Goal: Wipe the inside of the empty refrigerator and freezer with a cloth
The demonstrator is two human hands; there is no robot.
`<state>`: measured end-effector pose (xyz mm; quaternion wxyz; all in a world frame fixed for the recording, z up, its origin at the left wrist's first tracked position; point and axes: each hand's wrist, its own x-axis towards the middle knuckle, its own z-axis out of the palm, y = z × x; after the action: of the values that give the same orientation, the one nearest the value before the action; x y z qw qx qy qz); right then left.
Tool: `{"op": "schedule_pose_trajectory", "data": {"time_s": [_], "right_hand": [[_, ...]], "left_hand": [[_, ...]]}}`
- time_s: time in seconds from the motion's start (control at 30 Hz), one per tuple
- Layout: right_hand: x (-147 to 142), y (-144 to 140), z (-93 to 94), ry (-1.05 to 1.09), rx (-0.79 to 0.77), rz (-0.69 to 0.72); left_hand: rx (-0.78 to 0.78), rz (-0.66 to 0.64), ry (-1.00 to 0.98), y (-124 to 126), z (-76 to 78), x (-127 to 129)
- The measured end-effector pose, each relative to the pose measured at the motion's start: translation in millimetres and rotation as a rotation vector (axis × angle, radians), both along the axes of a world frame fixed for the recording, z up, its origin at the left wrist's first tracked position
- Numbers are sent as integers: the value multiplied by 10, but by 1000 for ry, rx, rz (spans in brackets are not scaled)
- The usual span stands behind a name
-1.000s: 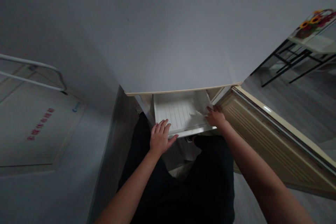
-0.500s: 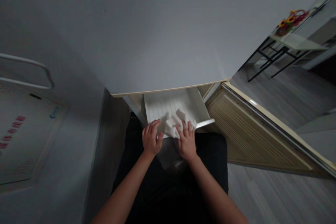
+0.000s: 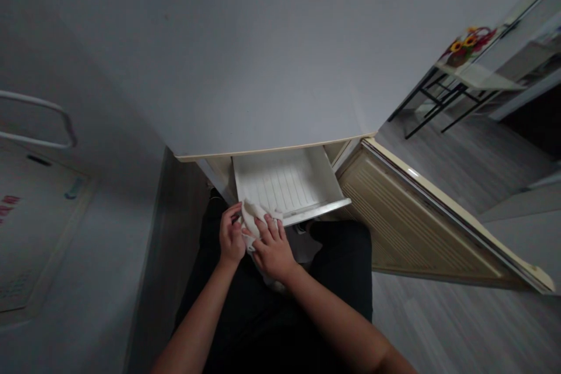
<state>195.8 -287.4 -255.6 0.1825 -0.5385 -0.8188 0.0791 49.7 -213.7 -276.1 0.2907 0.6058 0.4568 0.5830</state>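
Note:
A pale drawer [image 3: 287, 184] with a ribbed bottom is pulled out of a low opening in front of my knees. A crumpled white cloth [image 3: 254, 215] lies over the left part of its front edge, with a loose end hanging below. My right hand [image 3: 274, 248] presses on the cloth, fingers bent over it at that edge. My left hand [image 3: 231, 236] is curled round the drawer's front left corner, touching the cloth's left side. Its fingertips are partly hidden.
An opened door [image 3: 421, 216] with a ribbed yellowish inner side stands to the right. Above the drawer is a broad grey-white top surface [image 3: 272, 70]. At left a wall panel [image 3: 39, 216] and a white handle [image 3: 35, 120] show. A table with flowers [image 3: 468, 47] stands far right.
My right hand has moved left with the cloth, from the middle of the drawer front to its left corner. My left hand has shifted slightly left and down, and the view has turned slightly.

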Motion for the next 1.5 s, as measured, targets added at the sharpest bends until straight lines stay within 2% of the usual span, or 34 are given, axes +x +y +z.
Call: {"op": "schedule_pose_trajectory", "data": {"time_s": [0.27,0.6,0.7,0.8,0.87,1.03,1.13,1.23,1.4,1.5], "right_hand": [[-58,-45,47,28,-49,-27],[-42,-31,13,21,-41,-21],[20,-19,-17,17,-23,-38],[249,-17,-52,-9,-11,-112],[536,-18,-78,-36,7,-200],[1443,60,-158,-12,83,-587],[1702,185,-188,91,133,-776],[1642,305,-194,227,140,-882],[1270,318,-291,628,94,-1051],[880,180,-448,830,46,-1013]], "left_hand": [[-15,-1,-20,31,-91,2],[-74,9,-10,13,-60,13],[-50,-9,-4,13,-77,1],[-10,-20,-26,12,-81,-8],[-11,-17,-11,9,-73,-14],[-72,-2,69,9,-60,-2],[-56,15,85,21,-58,35],[-54,51,78,32,-44,64],[-78,34,88,30,-42,44],[-94,16,67,32,-88,36]]}}
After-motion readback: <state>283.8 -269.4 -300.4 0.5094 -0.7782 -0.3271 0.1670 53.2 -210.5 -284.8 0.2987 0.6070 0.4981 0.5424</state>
